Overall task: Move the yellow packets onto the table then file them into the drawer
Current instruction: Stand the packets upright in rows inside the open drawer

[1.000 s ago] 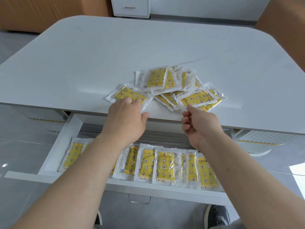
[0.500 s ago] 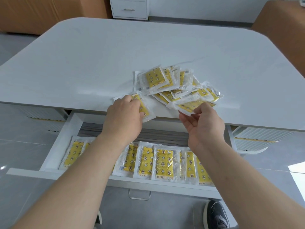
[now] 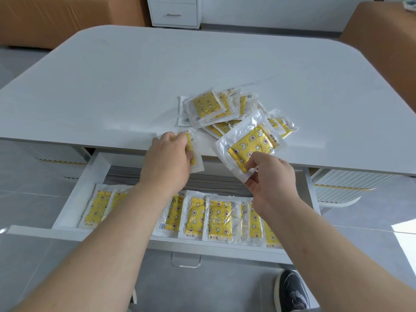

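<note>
- Your left hand (image 3: 167, 163) is curled over one yellow star-printed packet in a clear plastic sleeve (image 3: 194, 154), fingers on top, grasping it. That packet overhangs the near edge of the white round-cornered table (image 3: 135, 86), likely so a thumb can get underneath.
- Your right hand (image 3: 267, 176) pinches the near corner of a second packet (image 3: 247, 144) between thumb and fingers. It is raised and tilted above the table's near edge, to the right of the first and clear of the others.
- The loose heap of yellow packets (image 3: 211, 108) lies on the table just beyond both hands, overlapping anyhow. A fair number are not yet filed.
- The open white drawer (image 3: 74, 199) stands out under the near edge, right below your hands, so each packet has only a short drop.
- Inside it, a row of filed packets (image 3: 219, 218) sits side by side, edges overlapping like cards. Your left forearm hides part of that row, so I cannot tell where the next gap lies.
- You look to be in the filing stage, taking one packet per hand to halve the trips.
- Mind the slick sleeves: a corner pinch lets the packet swing or slip, so lower it flat into the row.
</note>
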The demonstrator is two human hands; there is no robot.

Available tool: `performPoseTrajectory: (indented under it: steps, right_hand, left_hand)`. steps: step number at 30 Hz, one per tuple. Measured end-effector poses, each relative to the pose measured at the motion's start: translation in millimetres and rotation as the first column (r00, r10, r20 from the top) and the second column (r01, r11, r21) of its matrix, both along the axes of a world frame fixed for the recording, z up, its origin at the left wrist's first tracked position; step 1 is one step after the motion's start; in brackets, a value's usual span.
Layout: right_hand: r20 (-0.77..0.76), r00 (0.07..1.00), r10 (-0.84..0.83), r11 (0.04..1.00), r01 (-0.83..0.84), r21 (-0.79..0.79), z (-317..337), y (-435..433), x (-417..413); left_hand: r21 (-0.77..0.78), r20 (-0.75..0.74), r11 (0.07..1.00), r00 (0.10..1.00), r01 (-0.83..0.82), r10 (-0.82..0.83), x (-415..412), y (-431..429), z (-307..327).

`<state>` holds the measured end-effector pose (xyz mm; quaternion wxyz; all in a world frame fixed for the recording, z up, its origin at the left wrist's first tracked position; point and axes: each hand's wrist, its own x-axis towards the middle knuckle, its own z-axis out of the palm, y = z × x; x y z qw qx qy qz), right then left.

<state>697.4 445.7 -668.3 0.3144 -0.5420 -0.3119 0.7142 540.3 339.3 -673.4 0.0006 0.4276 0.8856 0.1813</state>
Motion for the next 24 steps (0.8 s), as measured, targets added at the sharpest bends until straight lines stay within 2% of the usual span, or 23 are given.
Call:
performPoseTrajectory:
  steps: [10, 17, 24]
  right_hand:
    - [0.058, 0.986, 0.154, 0.986, -0.157, 0.062, -6.1, 0.8, 4.8]
    - [0.016, 0.985, 0.170, 0.986, -0.170, 0.002, -6.1, 0.4, 5.7]
    - [-0.040, 0.985, 0.167, 0.986, -0.167, -0.007, -2.3, 1.8, 5.9]
  left_hand:
    - [0.036, 0.005, 0.999, 1.000, -0.002, 0.002, 4.8, 2.4, 2.4]
    - [-0.018, -0.022, 0.998, 0.998, -0.060, 0.059, 5.7, 3.2, 0.9]
    - [0.176, 0.050, 0.981, 0.996, -0.082, 0.074, 4.5, 4.7, 5.6]
